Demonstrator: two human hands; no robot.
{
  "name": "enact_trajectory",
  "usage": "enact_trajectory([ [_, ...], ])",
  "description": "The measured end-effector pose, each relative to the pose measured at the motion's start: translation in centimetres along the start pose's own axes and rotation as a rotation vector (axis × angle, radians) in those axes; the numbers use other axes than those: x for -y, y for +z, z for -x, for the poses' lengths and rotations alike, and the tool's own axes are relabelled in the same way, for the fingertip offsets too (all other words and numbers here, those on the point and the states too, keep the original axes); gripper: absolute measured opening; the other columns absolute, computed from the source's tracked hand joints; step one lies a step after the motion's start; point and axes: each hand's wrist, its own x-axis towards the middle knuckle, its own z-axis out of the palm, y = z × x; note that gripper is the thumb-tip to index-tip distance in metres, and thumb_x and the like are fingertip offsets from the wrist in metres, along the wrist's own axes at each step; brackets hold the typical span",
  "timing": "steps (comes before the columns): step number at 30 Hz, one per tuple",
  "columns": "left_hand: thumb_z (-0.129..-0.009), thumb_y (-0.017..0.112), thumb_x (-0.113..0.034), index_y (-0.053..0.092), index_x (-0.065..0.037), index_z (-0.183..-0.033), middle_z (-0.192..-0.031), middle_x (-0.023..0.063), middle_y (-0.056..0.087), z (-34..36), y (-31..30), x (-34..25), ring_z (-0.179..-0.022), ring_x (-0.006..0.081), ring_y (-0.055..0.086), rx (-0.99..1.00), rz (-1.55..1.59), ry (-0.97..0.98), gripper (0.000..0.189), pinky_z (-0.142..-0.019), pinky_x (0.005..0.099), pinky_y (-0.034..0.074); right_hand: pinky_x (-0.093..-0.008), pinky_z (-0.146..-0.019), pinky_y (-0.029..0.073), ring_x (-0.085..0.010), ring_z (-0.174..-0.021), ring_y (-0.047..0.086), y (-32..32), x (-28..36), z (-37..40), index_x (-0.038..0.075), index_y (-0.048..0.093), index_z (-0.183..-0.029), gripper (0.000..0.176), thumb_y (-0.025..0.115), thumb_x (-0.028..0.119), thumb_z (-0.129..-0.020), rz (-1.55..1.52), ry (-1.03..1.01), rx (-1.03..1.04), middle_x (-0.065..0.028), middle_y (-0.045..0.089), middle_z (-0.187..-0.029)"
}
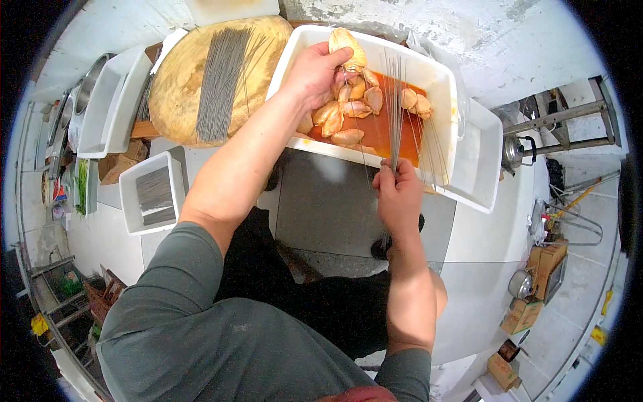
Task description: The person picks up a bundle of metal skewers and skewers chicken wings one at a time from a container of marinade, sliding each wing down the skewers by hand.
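My left hand point(316, 75) is closed on a chicken wing point(348, 48), thumb on top, above the left part of a white plastic tub point(445, 94). Below it, several more marinated chicken wings point(348, 137) lie in red-orange sauce point(383, 138). A thin skewer seems to run down from the held wing; its exact contact is hard to make out. My right hand point(400, 191), at the tub's near edge, is closed around a bundle of thin metal skewers point(395, 110) that points up across the tub. A few skewers splay out to the right.
A round wooden chopping block point(173, 94) stands left of the tub, with many metal skewers point(222, 84) on it. A white bin point(126, 204) at lower left holds more skewers. Another white tray point(485, 161) adjoins the tub's right side. A wall rises behind.
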Motion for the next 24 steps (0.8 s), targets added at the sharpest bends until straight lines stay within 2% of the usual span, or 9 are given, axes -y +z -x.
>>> enact_trajectory([
  [2, -0.094, 0.061, -0.017, 0.06, -0.001, -0.105, -0.093, 0.0045, 0.065, 0.0, 0.0, 0.0, -0.071, 0.0108, 0.064, -0.002, 0.017, 0.004, 0.019, -0.056, 0.0192, 0.052, -0.0313, -0.058, 0.046, -0.0158, -0.061, 0.058, 0.3, 0.0, 0.1, 0.001, 0.057, -0.092, 0.016, 0.053, 0.016, -0.095, -0.065, 0.0, 0.037, -0.0065, 0.062, -0.067],
  [5, -0.094, 0.059, -0.011, 0.059, 0.002, -0.105, -0.097, 0.0088, 0.065, 0.2, 0.2, -0.3, -0.079, 0.014, 0.065, -0.009, 0.029, -0.01, 0.017, -0.069, 0.0232, 0.058, -0.0295, -0.057, 0.045, -0.0134, -0.059, 0.055, 0.5, 0.4, 0.2, 0.002, 0.057, -0.091, 0.015, 0.053, 0.016, -0.095, -0.15, 0.065, 0.057, -0.0045, 0.059, -0.065],
  [9, -0.095, 0.059, -0.015, 0.058, 0.002, -0.108, -0.101, 0.009, 0.065, -0.7, -0.6, 0.5, -0.082, 0.0177, 0.066, -0.016, 0.025, 0.034, 0.022, -0.07, 0.0243, 0.057, -0.0284, -0.056, 0.044, -0.0122, -0.059, 0.054, 0.4, 1.0, 0.0, 0.003, 0.057, -0.09, 0.015, 0.052, 0.016, -0.095, -0.214, 0.106, 0.04, -0.0035, 0.059, -0.065],
  [12, -0.095, 0.058, -0.014, 0.057, 0.004, -0.109, -0.104, 0.0106, 0.064, -0.8, -0.8, 0.6, -0.084, 0.0192, 0.067, -0.019, -0.002, 0.048, 0.023, -0.071, 0.0253, 0.058, -0.0296, -0.056, 0.044, -0.0133, -0.059, 0.055, 0.4, 1.2, 0.1, 0.002, 0.057, -0.09, 0.016, 0.053, 0.017, -0.095, -0.124, 0.066, 0.048, -0.0045, 0.059, -0.064],
  [15, -0.095, 0.058, -0.014, 0.057, 0.004, -0.108, -0.105, 0.0115, 0.064, -0.6, -0.5, 0.5, -0.086, 0.0199, 0.067, -0.024, -0.005, 0.042, 0.023, -0.07, 0.0248, 0.058, -0.0207, -0.049, 0.037, -0.0058, -0.056, 0.047, 0.6, 0.5, 0.0, 0.004, 0.055, -0.095, 0.011, 0.053, 0.015, -0.095, -0.123, 0.041, 0.057, 0.0005, 0.056, -0.067],
  [18, -0.095, 0.057, -0.014, 0.056, 0.004, -0.108, -0.104, 0.0121, 0.065, -0.4, -0.3, 0.3, -0.086, 0.0202, 0.067, -0.027, -0.013, 0.026, 0.023, -0.069, 0.0242, 0.058, -0.0223, -0.05, 0.038, -0.0072, -0.057, 0.049, 0.7, 0.9, 0.0, 0.003, 0.056, -0.095, 0.012, 0.054, 0.015, -0.095, -0.111, 0.036, 0.024, -0.0003, 0.056, -0.066],
  [21, -0.096, 0.057, -0.014, 0.056, 0.005, -0.109, -0.102, 0.0126, 0.065, -0.3, -0.3, 0.1, -0.086, 0.0202, 0.067, -0.039, -0.037, 0.019, 0.023, -0.069, 0.0237, 0.058, -0.0241, -0.052, 0.04, -0.0086, -0.058, 0.051, 0.9, 0.8, 0.2, 0.002, 0.057, -0.095, 0.014, 0.054, 0.015, -0.094, 0.173, -0.158, -0.096, -0.0012, 0.058, -0.067],
  [24, -0.096, 0.057, -0.015, 0.056, 0.005, -0.108, -0.101, 0.0128, 0.065, -0.5, -0.4, 0.5, -0.085, 0.0202, 0.068, -0.045, 0.01, 0.036, 0.023, -0.068, 0.0238, 0.058, -0.0255, -0.053, 0.041, -0.0093, -0.059, 0.052, 1.0, 1.2, 0.2, 0.001, 0.058, -0.094, 0.014, 0.054, 0.014, -0.094, 0.197, -0.157, -0.106, -0.0018, 0.058, -0.067],
])
